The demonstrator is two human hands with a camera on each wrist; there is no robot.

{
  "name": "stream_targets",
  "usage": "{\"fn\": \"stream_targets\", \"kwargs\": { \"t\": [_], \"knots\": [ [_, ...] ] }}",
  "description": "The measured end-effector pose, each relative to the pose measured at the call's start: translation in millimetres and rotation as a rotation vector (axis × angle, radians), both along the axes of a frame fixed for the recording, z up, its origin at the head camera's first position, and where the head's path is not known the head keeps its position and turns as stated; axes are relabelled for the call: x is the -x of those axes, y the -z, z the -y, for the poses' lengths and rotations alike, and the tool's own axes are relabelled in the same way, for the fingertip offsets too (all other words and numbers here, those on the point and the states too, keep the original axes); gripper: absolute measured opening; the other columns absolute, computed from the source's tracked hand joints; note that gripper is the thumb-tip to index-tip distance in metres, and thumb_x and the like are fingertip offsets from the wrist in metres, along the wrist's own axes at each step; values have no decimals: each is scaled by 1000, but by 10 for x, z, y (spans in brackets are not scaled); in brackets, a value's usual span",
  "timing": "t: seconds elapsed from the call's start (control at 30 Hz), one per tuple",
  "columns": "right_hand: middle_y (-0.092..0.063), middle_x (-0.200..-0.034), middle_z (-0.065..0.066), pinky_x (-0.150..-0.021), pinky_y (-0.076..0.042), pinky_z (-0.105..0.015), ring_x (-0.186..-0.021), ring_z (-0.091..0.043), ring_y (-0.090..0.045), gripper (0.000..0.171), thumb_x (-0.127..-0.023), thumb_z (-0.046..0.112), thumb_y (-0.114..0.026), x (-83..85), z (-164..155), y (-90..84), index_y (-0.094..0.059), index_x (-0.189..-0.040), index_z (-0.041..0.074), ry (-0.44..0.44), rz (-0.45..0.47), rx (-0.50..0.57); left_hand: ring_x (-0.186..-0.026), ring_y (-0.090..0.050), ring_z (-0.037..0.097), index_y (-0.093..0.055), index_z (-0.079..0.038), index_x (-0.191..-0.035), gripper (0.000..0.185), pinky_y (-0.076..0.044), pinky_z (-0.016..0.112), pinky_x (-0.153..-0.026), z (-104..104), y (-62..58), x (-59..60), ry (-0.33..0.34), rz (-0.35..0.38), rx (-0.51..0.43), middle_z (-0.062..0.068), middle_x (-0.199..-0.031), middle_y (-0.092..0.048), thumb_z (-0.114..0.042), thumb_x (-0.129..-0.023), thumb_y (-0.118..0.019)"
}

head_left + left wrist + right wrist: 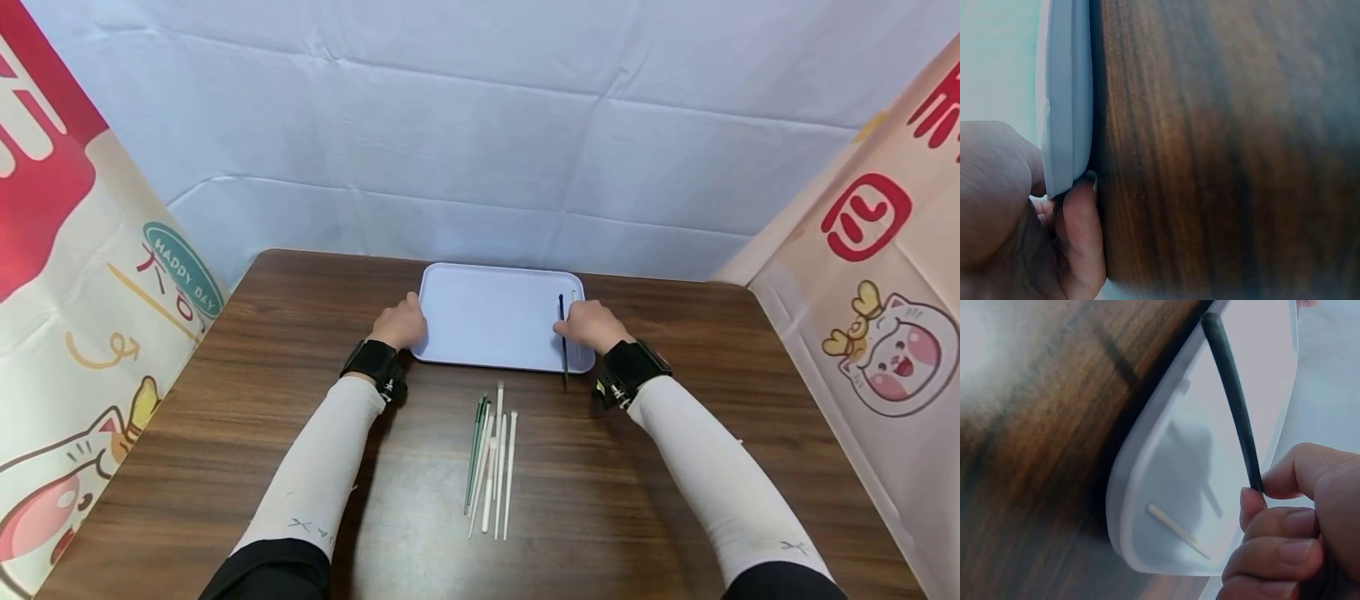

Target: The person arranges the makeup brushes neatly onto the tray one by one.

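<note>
A pale lavender tray (487,317) lies towards the far edge of the table. My left hand (400,322) grips its left rim; in the left wrist view the fingers (1082,231) curl under the edge. Over the tray's right end, my right hand (591,325) pinches a slim black stick (1232,387) between thumb and index finger. Its thick rounded end points back past the near rim. Beneath that hand a thin white stick (1175,528) rests on the tray floor. The part of the black stick inside the grip is hidden.
On the brown wood table (300,400), nearer than the tray, lies a loose bunch of slim white sticks (498,467) and green sticks (476,454). A pale cloth (480,125) hangs behind; printed cloths (847,275) flank both sides.
</note>
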State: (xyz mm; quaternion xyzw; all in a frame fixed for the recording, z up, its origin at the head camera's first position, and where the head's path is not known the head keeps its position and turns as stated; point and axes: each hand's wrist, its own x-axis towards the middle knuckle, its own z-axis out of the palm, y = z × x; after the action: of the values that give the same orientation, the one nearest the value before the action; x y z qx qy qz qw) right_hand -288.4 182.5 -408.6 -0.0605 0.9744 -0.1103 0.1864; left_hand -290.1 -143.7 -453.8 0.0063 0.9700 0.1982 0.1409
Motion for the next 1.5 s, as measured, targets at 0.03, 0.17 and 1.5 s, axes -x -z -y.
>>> {"fn": "stream_targets", "kwargs": {
  "t": [0.03, 0.17, 1.5],
  "knots": [
    [-36, -57, 1, -52, -35, -30, -52, -15, -42, 44, -101, 27, -55, 14, -2, 6, -43, -61, 12, 1, -1, -1, -96, -57, 37, -36, 2, -135, 35, -47, 49, -86, 1, 4, 3, 0, -1, 0, 19, -117, -57, -19, -107, -32],
    [-40, -59, 0, -52, -36, -30, -52, -16, -43, 43, -101, 28, -55, 80, -13, 43, -47, -63, 11, 5, -8, -10, -94, -57, 37, -37, 2, -135, 35, -46, 49, -85, 4, 18, 12, 5, -5, -4, 19, -115, -57, -18, -107, -32],
    [-48, -75, -10, -59, -39, -34, -64, -23, -50, 26, -101, 23, -53, 328, -102, 196, -56, -93, -1, 34, -23, 7, -87, -58, 37, -36, 2, -138, 37, -47, 45, -78, 9, 58, 45, 13, -10, 18, 19, -112, -60, -19, -107, -34]
  ]
}}
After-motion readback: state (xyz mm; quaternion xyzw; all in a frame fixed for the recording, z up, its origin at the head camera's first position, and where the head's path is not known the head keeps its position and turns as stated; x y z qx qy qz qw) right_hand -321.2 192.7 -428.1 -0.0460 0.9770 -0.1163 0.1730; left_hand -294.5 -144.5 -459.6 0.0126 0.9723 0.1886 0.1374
